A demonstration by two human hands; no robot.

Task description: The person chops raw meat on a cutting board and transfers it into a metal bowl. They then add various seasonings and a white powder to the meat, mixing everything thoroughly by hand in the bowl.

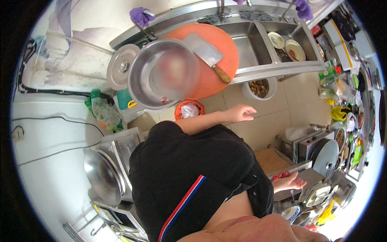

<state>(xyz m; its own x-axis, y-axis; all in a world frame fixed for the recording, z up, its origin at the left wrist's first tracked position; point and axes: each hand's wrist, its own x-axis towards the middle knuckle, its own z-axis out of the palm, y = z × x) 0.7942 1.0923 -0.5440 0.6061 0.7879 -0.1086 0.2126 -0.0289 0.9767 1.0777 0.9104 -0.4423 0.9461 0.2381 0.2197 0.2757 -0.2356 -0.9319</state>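
My left hand (242, 113) hangs over the tiled floor, fingers loosely bent and holding nothing. My right hand (289, 182) is lower right, fingers spread, beside red scissor handles (281, 175) and a stack of plates; nothing shows in it. Over the sink edge lies a round orange cutting board (211, 79). A cleaver with a wooden handle (221, 74) rests on it. A large metal basin (139, 81) overlaps the board's left part; its contents are blurred, with a small reddish piece at its lower rim. A metal lid (121, 68) leans left of the basin.
The double sink (242, 45) holds bowls (294, 50) on its right side. Below stand a white bucket of scraps (259, 89) and a small bin with an orange liner (189, 109). A large wok (101, 178) is at lower left. Bags and dishes crowd the right.
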